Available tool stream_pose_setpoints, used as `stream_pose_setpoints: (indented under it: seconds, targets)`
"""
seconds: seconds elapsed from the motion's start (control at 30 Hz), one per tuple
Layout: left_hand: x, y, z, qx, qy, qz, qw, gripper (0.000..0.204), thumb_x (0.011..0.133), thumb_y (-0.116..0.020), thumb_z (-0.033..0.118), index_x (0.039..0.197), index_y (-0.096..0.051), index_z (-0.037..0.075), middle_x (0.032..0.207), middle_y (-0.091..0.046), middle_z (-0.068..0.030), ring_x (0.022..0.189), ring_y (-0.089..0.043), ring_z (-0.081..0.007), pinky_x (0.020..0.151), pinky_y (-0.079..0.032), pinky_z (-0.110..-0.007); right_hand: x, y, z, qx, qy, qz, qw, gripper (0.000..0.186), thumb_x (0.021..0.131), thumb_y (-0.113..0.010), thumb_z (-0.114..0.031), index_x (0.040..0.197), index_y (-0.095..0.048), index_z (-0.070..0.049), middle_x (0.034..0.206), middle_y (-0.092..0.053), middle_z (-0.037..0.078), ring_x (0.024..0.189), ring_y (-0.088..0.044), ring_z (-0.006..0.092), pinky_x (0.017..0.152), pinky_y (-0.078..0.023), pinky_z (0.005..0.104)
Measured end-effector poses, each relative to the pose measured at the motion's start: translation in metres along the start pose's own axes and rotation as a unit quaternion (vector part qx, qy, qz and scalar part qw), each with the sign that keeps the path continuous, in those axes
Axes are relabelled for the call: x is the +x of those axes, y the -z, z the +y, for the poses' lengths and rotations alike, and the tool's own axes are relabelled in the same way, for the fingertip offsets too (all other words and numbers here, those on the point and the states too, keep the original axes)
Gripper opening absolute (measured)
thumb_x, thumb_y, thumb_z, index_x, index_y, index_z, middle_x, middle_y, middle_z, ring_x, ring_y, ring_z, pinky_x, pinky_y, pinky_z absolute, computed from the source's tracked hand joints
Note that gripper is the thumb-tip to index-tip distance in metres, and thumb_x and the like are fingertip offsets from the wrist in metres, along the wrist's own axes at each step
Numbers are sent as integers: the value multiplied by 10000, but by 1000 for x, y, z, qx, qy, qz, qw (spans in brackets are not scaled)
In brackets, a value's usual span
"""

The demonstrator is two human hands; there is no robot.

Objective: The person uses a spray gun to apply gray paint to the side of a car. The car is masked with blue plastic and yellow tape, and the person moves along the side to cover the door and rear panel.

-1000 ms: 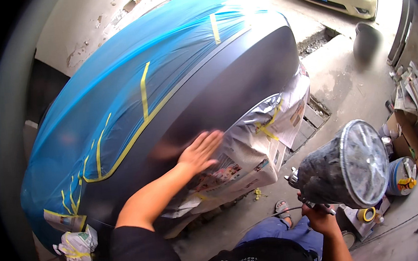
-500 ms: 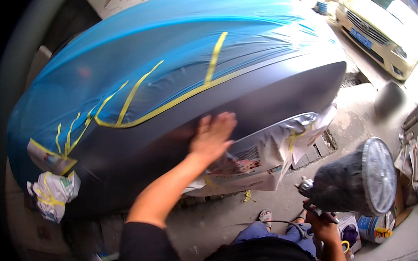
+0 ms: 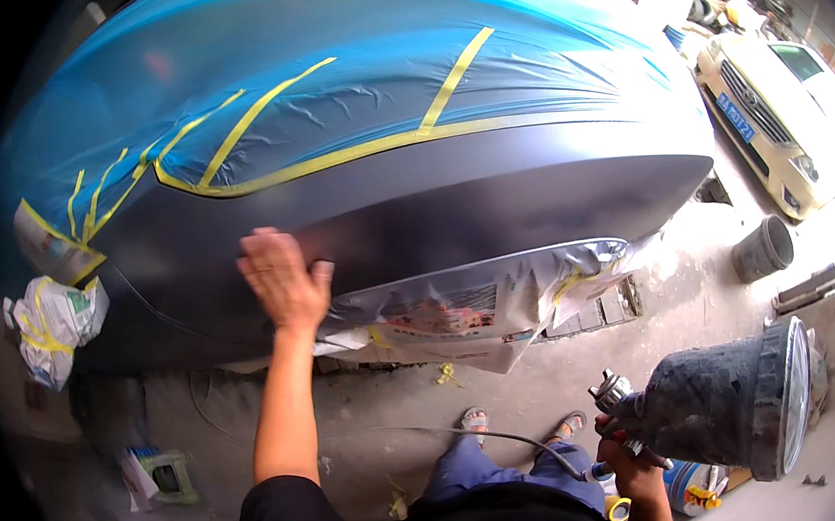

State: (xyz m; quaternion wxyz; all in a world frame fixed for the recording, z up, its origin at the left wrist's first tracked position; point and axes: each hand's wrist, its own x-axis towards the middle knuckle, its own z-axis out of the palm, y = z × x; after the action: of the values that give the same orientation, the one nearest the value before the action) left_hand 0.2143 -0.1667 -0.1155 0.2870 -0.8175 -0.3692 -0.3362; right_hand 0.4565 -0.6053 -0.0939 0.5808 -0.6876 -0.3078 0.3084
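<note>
My left hand [image 3: 284,281] is stretched out, fingers mostly together and palm toward the dark grey body panel [image 3: 492,203] of a car. It lies on the panel or just over it; I cannot tell which. Lower right, my right hand [image 3: 635,469] grips a spray gun [image 3: 613,394] fitted with a large black cup [image 3: 708,403], tilted on its side. Blue plastic film [image 3: 355,25] drapes the car above the panel, edged with yellow masking tape [image 3: 328,162]. Masking paper [image 3: 467,306] covers the wheel arch area below.
A wrapped, taped bundle [image 3: 54,326] juts out at the car's left. The gun's hose [image 3: 424,429] trails across the floor past my feet. A dark bucket [image 3: 763,249] stands at right, with a cream car [image 3: 761,117] beyond it. A blue can [image 3: 691,487] sits beneath the cup.
My left hand has moved left along the panel. The view has shifted, so the car sits higher in the picture. My right hand keeps hold of the spray gun.
</note>
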Motion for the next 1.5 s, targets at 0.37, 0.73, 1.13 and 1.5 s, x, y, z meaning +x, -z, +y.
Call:
stream_pose_setpoints:
  seconds: [0.37, 0.73, 1.13, 1.5]
  targets:
    - [54, -52, 301, -187, 412, 105, 886, 832, 903, -305, 528, 1408, 85, -7, 1451, 136, -272, 1345, 117, -438, 1058, 48, -566, 50, 129, 24, 35, -58, -98, 993, 231, 726, -587, 40, 955, -598, 23, 903, -611, 117, 836, -575, 201, 746, -463, 316]
    - [84, -65, 323, -204, 659, 174, 702, 858, 911, -198, 579, 1375, 23, -108, 1439, 105, -303, 1367, 83, -367, 1105, 42, -429, 69, 273, 75, -112, -83, -188, 972, 63, 843, -467, 4, 813, -520, 21, 725, -499, 73, 585, -481, 126, 504, -489, 285]
    - [91, -60, 328, -231, 691, 155, 667, 847, 917, -198, 558, 1368, 65, -109, 1446, 128, -281, 1367, 106, -354, 1102, 53, -432, 116, 219, 24, -19, -58, -166, 984, 255, 760, -527, 57, 1013, -542, 35, 738, -566, 71, 584, -542, 112, 546, -436, 245]
    - [72, -39, 239, -204, 681, 140, 689, 781, 929, -167, 529, 1393, 43, -63, 1465, 90, -248, 1378, 69, -325, 1111, 34, -415, 113, 164, 23, -66, -32, -224, 972, 272, 766, -560, 26, 1038, -551, 24, 803, -590, 88, 674, -548, 150, 651, -450, 276]
